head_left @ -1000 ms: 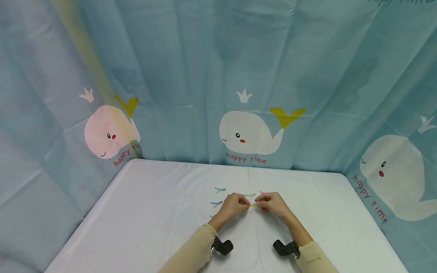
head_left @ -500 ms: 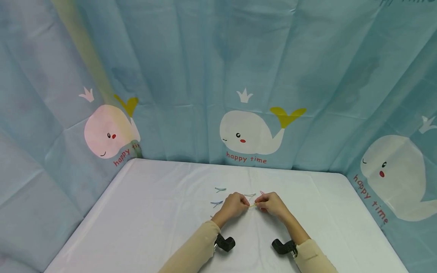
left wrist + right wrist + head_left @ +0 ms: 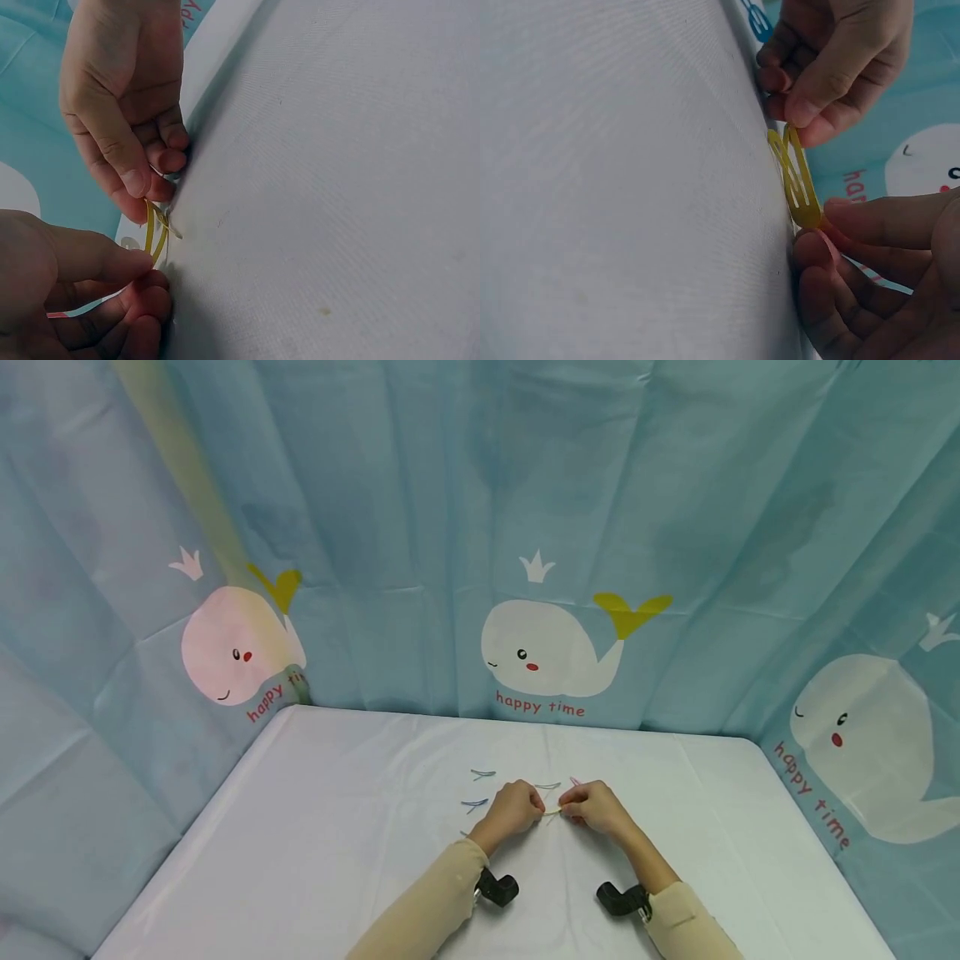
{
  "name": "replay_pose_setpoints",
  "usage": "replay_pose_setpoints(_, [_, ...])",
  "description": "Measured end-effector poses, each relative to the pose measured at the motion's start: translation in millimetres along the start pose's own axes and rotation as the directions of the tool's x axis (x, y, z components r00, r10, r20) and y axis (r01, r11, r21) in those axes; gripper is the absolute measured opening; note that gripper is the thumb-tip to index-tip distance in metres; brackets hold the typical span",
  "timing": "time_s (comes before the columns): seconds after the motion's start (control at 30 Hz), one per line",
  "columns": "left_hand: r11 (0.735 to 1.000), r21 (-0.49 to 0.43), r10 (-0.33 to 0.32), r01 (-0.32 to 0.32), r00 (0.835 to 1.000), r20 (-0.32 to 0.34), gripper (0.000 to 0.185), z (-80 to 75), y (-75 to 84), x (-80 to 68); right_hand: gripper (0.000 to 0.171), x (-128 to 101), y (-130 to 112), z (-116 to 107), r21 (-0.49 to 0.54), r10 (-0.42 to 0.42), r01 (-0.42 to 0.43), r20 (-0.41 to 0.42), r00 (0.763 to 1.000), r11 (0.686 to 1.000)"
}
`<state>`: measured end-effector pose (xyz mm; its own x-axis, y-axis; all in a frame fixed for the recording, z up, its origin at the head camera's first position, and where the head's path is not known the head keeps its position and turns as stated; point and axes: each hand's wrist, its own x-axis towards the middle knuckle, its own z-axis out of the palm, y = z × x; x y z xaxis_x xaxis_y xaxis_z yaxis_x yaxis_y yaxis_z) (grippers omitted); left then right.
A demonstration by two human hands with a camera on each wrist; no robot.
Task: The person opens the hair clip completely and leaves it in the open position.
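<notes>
A yellow snap hair clip (image 3: 799,184) spans the gap between my two hands, low over the white table. Its inner prong (image 3: 779,154) stands out from the frame, so the clip is sprung apart. With thumb and finger, my left hand (image 3: 514,807) pinches the narrow end. My right hand (image 3: 597,808) pinches the wide, rounded end, thumb on one face. In the left wrist view, the clip (image 3: 151,225) shows nearly edge-on between both hands' fingertips. Just beyond the hands lie a greyish-green clip (image 3: 547,786) and a pink clip (image 3: 574,781), the pink one partly hidden by the right hand.
Left of the hands lie a green clip (image 3: 483,773) and a blue clip (image 3: 474,803), with another clip (image 3: 464,833) mostly behind the left wrist. A blue curtain (image 3: 420,527) printed with whales rises behind the white-covered table (image 3: 337,802).
The yellow clip's prong now shows angled away below its frame. My left forearm has edged slightly right; both hands keep their hold, and the other clips lie as before.
</notes>
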<state>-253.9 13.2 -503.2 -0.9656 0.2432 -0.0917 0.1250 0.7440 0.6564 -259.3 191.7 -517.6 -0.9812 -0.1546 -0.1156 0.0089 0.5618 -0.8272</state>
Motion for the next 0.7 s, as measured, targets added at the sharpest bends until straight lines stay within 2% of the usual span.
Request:
replay_pose_setpoints(0.2, [0.999,-0.004,0.040,-0.040,0.999,-0.030,0.010,-2.9,-1.3,2.1,0.012,0,2,-8,0.009,-0.001,0.001,-0.061,0.998,1.000])
replay_pose_setpoints(0.3, [0.997,-0.041,0.069,-0.071,0.996,-0.050,0.009,-4.7,-1.8,5.7,0.014,1,3,-15,0.001,0.011,-0.011,-0.090,0.996,1.000])
replay_pose_setpoints(0.53, [0.983,-0.177,0.041,-0.046,0.999,-0.032,0.008,-1.8,0.5,12.9,0.017,7,7,-28,-0.009,0.031,-0.033,-0.137,0.990,0.999])
replay_pose_setpoints(0.7, [0.972,-0.226,0.043,-0.055,0.997,-0.058,0.005,3.8,6.8,17.3,0.016,10,8,-31,-0.060,0.034,-0.046,-0.182,0.983,0.997])
